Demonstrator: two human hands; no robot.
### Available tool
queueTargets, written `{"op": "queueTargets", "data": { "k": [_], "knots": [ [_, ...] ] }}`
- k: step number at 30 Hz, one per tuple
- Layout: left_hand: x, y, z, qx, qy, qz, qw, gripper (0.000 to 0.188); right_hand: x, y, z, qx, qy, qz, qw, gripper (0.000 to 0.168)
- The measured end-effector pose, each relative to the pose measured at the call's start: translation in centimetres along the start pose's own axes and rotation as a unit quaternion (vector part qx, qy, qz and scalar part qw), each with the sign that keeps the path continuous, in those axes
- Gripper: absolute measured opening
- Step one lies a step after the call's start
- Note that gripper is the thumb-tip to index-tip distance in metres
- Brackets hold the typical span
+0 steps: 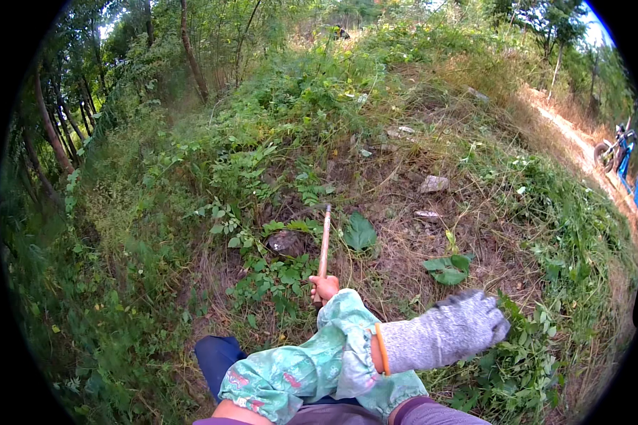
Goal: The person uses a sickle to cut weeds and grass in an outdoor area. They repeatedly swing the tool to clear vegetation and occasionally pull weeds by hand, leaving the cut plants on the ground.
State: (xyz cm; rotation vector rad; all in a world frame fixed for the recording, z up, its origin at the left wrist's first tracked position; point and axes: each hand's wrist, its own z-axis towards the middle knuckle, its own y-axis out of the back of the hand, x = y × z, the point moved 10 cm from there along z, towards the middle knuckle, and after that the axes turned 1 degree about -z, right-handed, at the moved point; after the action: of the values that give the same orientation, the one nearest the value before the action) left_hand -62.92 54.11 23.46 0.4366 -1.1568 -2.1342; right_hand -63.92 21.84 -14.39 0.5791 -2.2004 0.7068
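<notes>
My bare right hand (325,288) is closed around the wooden handle of a sickle (325,241). The metal head points away from me, and its thin blade turns left among low leaves. My left arm crosses over the right one. On my left hand (470,328) is a grey knit glove, slightly blurred, seen from the back above a heap of cut green stems (526,345). Its palm is hidden, so whether it grips any stems cannot be told. Left of the sickle handle, a dark stone (287,243) lies among leafy weeds (276,284).
Broad leaves (360,231) and pale stones (434,184) lie on the dry, straw-covered slope. Dense undergrowth (111,297) and thin trees (191,53) border the left. A blue motorbike (623,151) stands beside a dirt path (566,130) at far right.
</notes>
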Motion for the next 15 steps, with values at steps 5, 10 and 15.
{"op": "queueTargets", "data": {
  "k": [5,10,15],
  "knots": [
    [13.2,5.5,-24.2,-0.011,0.396,0.19,0.899,0.03,-0.2,1.0,0.4,0.085,-0.084,0.257,0.959,0.013],
    [12.4,12.5,-50.1,-0.094,0.676,0.253,0.686,0.029,-1.0,1.8,4.0,0.213,-0.178,0.311,0.909,0.026],
    [10.2,13.3,-65.8,-0.182,0.781,0.225,0.554,0.028,-0.6,2.3,3.6,0.193,-0.149,0.316,0.917,0.026]
  ]
}}
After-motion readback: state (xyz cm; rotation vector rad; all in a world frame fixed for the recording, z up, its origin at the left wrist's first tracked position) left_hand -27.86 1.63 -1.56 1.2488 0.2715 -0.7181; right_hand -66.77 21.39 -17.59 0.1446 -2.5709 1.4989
